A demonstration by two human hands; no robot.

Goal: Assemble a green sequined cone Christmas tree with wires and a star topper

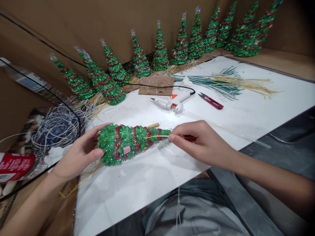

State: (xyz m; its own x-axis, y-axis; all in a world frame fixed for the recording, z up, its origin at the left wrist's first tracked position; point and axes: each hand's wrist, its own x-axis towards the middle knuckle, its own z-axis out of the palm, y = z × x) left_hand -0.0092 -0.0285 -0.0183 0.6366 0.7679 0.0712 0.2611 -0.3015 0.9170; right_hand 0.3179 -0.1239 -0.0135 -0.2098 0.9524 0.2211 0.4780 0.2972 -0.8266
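Note:
A small glittery green Christmas tree (pixel 128 141) with red garland and a pink ornament lies on its side above the white board. My left hand (pixel 85 149) grips its wide base, thumb in front and fingers behind. At the narrow top end, my right hand (pixel 194 139) pinches the end of a thin yellow wire (pixel 158 136), which runs along the tree's side. The tree's tip is hidden behind the right fingers. A short tan stick (pixel 154 125) lies just behind the tree.
A white glue gun (pixel 167 104) with a long clear glue stick (pixel 228 129), red thread snips (pixel 211 101) and a cardboard piece (pixel 156 86) lie on the white board (pixel 137 193). Green and yellow wires (pixel 221 83) are bundled behind. Several finished trees (pixel 160 49) line the back; tangled wire (pixel 57 126) sits left.

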